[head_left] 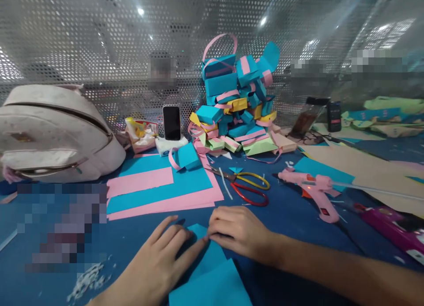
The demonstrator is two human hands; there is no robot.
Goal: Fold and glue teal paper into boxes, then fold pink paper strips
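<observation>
A folded piece of blue paper (pixel 207 284) lies on the table close to me, its far end between my hands. My left hand (pixel 165 253) rests over its left side with fingers apart, one stretched along the paper towards my right hand (pixel 236 231). The fingers of my right hand are bent together and pinch the paper's far right edge; their tips are partly hidden. Beyond my hands lie scissors (pixel 234 178) with one yellow and one red handle. Left of them, pink sheets (pixel 142 182) and a larger blue sheet (pixel 195 180) are stacked, with a small blue paper box (pixel 188 156) on top.
A pink glue gun (pixel 311 184) and a magenta tool (pixel 391 226) lie to the right. Blue, pink, yellow and green paper boxes (pixel 221 85) are heaped at the back, beside a propped phone (pixel 172 123). A white backpack (pixel 59 134) stands left, scraps (pixel 89 279) in front.
</observation>
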